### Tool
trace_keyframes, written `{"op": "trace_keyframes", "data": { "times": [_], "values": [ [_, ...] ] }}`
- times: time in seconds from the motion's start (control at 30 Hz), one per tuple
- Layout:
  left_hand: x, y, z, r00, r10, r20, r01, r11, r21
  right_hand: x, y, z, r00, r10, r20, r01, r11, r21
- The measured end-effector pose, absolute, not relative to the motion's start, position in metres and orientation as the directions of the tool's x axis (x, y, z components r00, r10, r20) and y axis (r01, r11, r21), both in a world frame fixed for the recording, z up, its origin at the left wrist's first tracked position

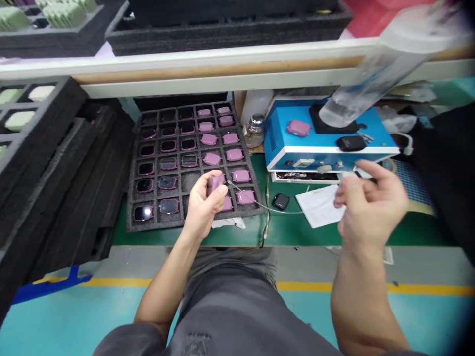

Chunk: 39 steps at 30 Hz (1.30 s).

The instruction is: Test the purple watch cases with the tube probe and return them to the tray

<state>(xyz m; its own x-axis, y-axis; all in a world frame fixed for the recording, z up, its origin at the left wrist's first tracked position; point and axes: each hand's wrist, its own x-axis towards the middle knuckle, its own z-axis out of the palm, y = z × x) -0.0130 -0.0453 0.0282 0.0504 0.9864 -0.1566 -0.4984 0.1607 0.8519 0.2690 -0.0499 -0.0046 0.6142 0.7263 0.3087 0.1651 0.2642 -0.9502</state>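
- L hand (202, 203) grips purple case (215, 184) btwn thumb & fingers, over foam tray (150, 226)
- R hand (373, 205) near blue box (317, 140), fingers part-curled; can't tell if it's holding anything
- Blk sq. device (281, 200) on green bench (289, 233), btwn foam tray & wht paper (319, 205)

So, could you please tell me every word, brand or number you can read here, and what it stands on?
None can be read with certainty.
Purple cases in the tray: small pale marks, too small to read.
Blue box, front: tiny markings, unreadable.
White paper: faint marks, too blurred to read.
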Motion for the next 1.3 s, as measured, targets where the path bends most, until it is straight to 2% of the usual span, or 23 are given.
{"op": "trace_keyframes", "data": {
  "times": [0.07, 0.13, 0.17, 0.23, 0.3, 0.37, 0.5, 0.63, 0.8, 0.9, 1.0, 1.17, 1.23, 1.3],
  "values": [
    [-0.014, -0.043, 0.026, 0.044, 0.987, -0.153, -0.503, 0.155, 0.850, 0.277, -0.074, -0.022, 0.744, 0.631, 0.217, 0.121, 0.192, -0.974],
    [-0.016, -0.040, 0.026, 0.031, 0.989, -0.145, -0.520, 0.139, 0.843, 0.266, -0.094, -0.035, 0.769, 0.637, 0.050, -0.042, 0.128, -0.991],
    [-0.017, -0.038, 0.027, 0.020, 0.991, -0.136, -0.528, 0.126, 0.840, 0.257, -0.100, -0.039, 0.731, 0.679, -0.066, -0.168, 0.084, -0.982],
    [-0.021, -0.036, 0.029, 0.002, 0.993, -0.121, -0.551, 0.102, 0.828, 0.237, -0.104, -0.042, 0.541, 0.779, -0.317, -0.415, -0.080, -0.906],
    [-0.026, -0.034, 0.033, 0.003, 0.991, -0.133, -0.587, 0.110, 0.802, 0.223, -0.100, -0.037, 0.308, 0.839, -0.448, -0.559, -0.221, -0.799],
    [-0.031, -0.034, 0.036, 0.025, 0.984, -0.175, -0.631, 0.151, 0.761, 0.217, -0.091, -0.025, 0.181, 0.897, -0.403, -0.626, -0.210, -0.751],
    [-0.041, -0.036, 0.038, 0.042, 0.960, -0.278, -0.700, 0.227, 0.677, 0.206, -0.066, 0.004, 0.153, 0.983, -0.098, -0.680, 0.033, -0.733],
    [-0.043, -0.035, 0.038, -0.041, 0.934, -0.356, -0.704, 0.226, 0.674, 0.174, -0.036, 0.017, 0.139, 0.981, 0.137, -0.558, 0.192, -0.808],
    [-0.041, -0.024, 0.031, -0.026, 0.937, -0.349, -0.714, 0.227, 0.662, 0.137, 0.000, 0.003, 0.073, 0.948, 0.310, -0.364, 0.314, -0.877],
    [-0.040, -0.015, 0.021, -0.033, 0.956, -0.290, -0.697, 0.186, 0.692, 0.131, 0.012, -0.007, 0.053, 0.914, 0.403, -0.208, 0.405, -0.890],
    [-0.036, -0.009, 0.007, -0.104, 0.978, -0.181, -0.613, 0.080, 0.786, 0.133, 0.013, -0.016, 0.081, 0.864, 0.498, -0.078, 0.503, -0.861],
    [-0.032, -0.010, -0.010, -0.183, 0.981, 0.058, -0.319, -0.115, 0.941, 0.132, 0.009, -0.023, 0.217, 0.864, 0.455, -0.123, 0.486, -0.865],
    [-0.033, -0.012, -0.012, -0.169, 0.973, 0.154, -0.200, -0.187, 0.962, 0.130, 0.008, -0.024, 0.250, 0.864, 0.438, -0.131, 0.478, -0.868],
    [-0.033, -0.013, -0.012, -0.161, 0.967, 0.199, -0.163, -0.224, 0.961, 0.128, 0.008, -0.025, 0.263, 0.860, 0.437, -0.135, 0.481, -0.866]
  ]
}}
